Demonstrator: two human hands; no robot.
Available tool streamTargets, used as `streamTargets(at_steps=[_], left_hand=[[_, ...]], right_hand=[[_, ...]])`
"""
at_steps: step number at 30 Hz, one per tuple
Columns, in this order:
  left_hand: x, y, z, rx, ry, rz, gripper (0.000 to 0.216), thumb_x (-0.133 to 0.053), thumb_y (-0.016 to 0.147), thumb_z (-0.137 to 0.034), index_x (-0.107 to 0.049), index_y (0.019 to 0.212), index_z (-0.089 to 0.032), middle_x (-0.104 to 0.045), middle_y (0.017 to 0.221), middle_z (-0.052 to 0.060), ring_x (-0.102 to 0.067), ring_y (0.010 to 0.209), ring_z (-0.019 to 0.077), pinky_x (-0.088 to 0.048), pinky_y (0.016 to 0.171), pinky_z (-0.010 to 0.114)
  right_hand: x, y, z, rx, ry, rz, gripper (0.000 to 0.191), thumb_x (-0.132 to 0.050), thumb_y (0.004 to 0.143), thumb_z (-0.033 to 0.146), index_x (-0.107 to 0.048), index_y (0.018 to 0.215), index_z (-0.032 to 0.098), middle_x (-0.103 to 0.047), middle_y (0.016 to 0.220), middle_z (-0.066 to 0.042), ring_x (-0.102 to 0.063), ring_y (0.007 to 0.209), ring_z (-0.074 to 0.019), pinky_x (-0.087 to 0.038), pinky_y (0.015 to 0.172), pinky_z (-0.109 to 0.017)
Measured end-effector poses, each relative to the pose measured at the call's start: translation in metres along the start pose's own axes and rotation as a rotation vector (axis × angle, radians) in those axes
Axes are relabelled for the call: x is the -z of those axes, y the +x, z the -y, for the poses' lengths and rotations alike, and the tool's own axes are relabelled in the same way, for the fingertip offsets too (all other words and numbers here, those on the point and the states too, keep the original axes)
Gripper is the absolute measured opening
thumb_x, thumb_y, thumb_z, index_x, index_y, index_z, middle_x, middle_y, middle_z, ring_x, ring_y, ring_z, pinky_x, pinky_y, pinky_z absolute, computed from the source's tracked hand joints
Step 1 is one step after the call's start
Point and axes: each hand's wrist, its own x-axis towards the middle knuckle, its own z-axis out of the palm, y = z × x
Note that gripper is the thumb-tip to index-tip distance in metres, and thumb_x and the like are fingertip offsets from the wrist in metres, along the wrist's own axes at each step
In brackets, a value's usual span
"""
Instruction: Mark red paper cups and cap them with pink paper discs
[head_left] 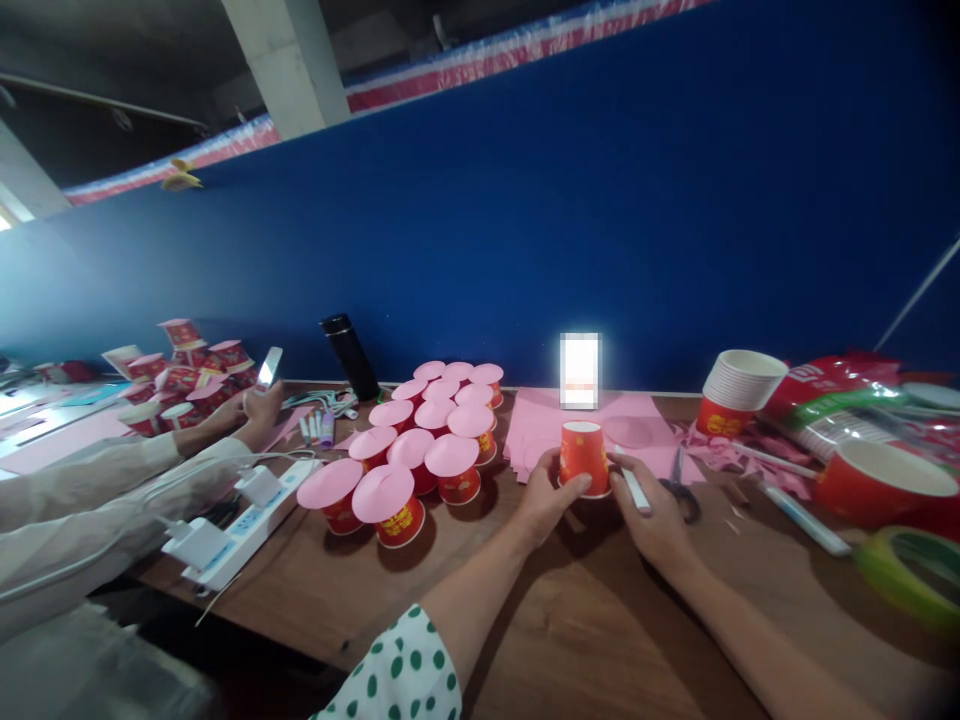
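An upside-down red paper cup (583, 453) stands on a pink paper sheet (536, 425) at the table's middle. My left hand (545, 497) wraps its fingers round the cup's left side. On the cup's right, my right hand (654, 508) touches the rim and pinches a small white stick-like thing (634, 489). Black scissors (679, 490) lie just right of that hand. To the left, several inverted red cups capped with pink paper circles (420, 450) stand in rows.
A stack of red cups (739, 392) and a red bowl (885, 483) sit right, with green tape (911, 575). A lit phone (580, 370) leans on the blue wall. Another person's hands hold a phone (268, 368) at left, beside a white power strip (240, 520) and black flask (351, 356).
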Motion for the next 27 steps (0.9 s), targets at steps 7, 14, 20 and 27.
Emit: streamTargets(at_steps=[7, 14, 20, 27], left_hand=[[-0.0002, -0.0006, -0.0011, 0.012, 0.010, -0.006, 0.050, -0.072, 0.071, -0.032, -0.053, 0.114, -0.015, -0.062, 0.112, 0.012, -0.058, 0.101, 0.0224, -0.043, 0.091, 0.037], [0.0008, -0.0001, -0.0001, 0.000, 0.007, 0.008, 0.049, -0.072, 0.072, -0.031, -0.054, 0.114, -0.015, -0.062, 0.113, 0.012, -0.058, 0.100, 0.0215, -0.044, 0.091, 0.036], [0.0001, 0.0004, 0.0019, 0.009, -0.081, -0.017, 0.048, -0.073, 0.071, -0.030, -0.056, 0.113, -0.016, -0.063, 0.111, 0.011, -0.059, 0.099, 0.0208, -0.044, 0.090, 0.035], [-0.0041, -0.0003, -0.0053, 0.083, -0.324, -0.054, 0.043, -0.074, 0.070, -0.029, -0.058, 0.107, -0.017, -0.066, 0.101, 0.007, -0.063, 0.089, 0.0175, -0.047, 0.085, 0.032]], right_hand=[[-0.0005, 0.0003, -0.0013, 0.000, 0.006, -0.001, 0.034, -0.042, 0.088, 0.038, -0.056, 0.110, 0.017, -0.068, 0.104, -0.010, -0.066, 0.088, -0.0218, -0.052, 0.074, -0.031], [0.0010, -0.0003, 0.0019, -0.016, 0.011, 0.012, 0.033, -0.041, 0.088, 0.038, -0.056, 0.109, 0.017, -0.069, 0.100, -0.010, -0.067, 0.083, -0.0208, -0.052, 0.072, -0.031], [0.0011, -0.0008, 0.0018, -0.010, 0.022, -0.003, 0.034, -0.043, 0.088, 0.038, -0.055, 0.111, 0.017, -0.069, 0.098, -0.010, -0.066, 0.082, -0.0209, -0.053, 0.074, -0.032], [-0.0002, -0.0069, 0.0053, -0.012, 0.139, -0.097, 0.038, -0.039, 0.093, 0.038, -0.049, 0.122, 0.016, -0.065, 0.104, -0.012, -0.065, 0.071, -0.0160, -0.055, 0.067, -0.030]])
